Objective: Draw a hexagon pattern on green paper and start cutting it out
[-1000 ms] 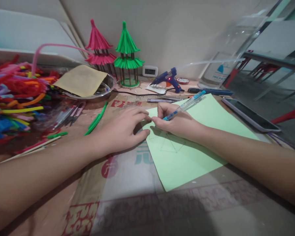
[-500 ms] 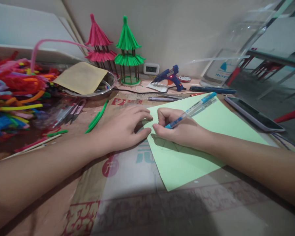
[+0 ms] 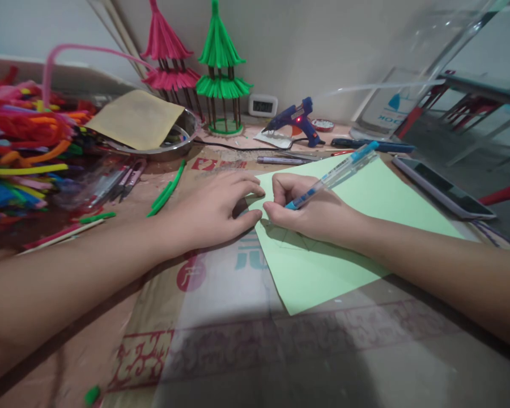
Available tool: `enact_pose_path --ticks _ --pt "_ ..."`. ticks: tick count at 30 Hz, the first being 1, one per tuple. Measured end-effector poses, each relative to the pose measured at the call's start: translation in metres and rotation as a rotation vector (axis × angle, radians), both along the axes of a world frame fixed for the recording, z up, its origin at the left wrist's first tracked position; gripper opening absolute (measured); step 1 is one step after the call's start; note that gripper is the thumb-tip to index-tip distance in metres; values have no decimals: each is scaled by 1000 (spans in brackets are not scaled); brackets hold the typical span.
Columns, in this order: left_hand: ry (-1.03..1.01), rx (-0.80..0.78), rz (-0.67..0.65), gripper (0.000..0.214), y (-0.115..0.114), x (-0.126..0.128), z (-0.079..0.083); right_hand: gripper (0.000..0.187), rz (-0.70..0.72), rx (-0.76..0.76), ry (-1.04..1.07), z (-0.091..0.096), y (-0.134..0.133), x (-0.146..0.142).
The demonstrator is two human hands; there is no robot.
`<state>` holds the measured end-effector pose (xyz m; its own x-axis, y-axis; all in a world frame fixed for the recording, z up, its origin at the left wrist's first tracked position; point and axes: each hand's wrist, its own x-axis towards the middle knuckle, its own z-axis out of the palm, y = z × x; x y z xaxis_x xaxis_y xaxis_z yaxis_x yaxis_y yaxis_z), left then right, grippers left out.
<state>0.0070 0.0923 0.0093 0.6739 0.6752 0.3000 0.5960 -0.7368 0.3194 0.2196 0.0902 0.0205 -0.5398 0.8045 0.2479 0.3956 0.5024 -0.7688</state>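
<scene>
A light green sheet of paper (image 3: 365, 226) lies on the table with faint pencil lines on it near my hands. My right hand (image 3: 310, 212) is closed round a blue and clear pen (image 3: 335, 173), its tip down on the sheet's left part. My left hand (image 3: 212, 209) lies flat with fingers spread, its fingertips pressing the sheet's left edge right beside the pen tip.
A pile of coloured pipe cleaners (image 3: 21, 141) fills the left. A metal bowl (image 3: 182, 141) under tan paper, a pink model (image 3: 168, 56) and a green model (image 3: 221, 62) stand behind. A blue glue gun (image 3: 293, 120), pens and a phone (image 3: 442, 187) lie at right.
The pen hand has shifted a little along the sheet's left part, and the view has tilted down slightly. The left hand stays on the sheet's edge.
</scene>
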Motion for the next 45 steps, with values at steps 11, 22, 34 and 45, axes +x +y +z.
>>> enact_pose_path --ticks 11,22,34,45 --pt "8 10 4 31 0 0 -1 27 17 -11 12 -2 0 2" --pt "34 12 33 38 1 -3 -3 30 -9 -242 103 18 -6 22" --pt "36 4 23 35 2 -1 -1 28 33 -97 -18 7 -14 17" --pt "39 -6 35 36 2 -1 0 30 71 -77 -36 6 -14 16"
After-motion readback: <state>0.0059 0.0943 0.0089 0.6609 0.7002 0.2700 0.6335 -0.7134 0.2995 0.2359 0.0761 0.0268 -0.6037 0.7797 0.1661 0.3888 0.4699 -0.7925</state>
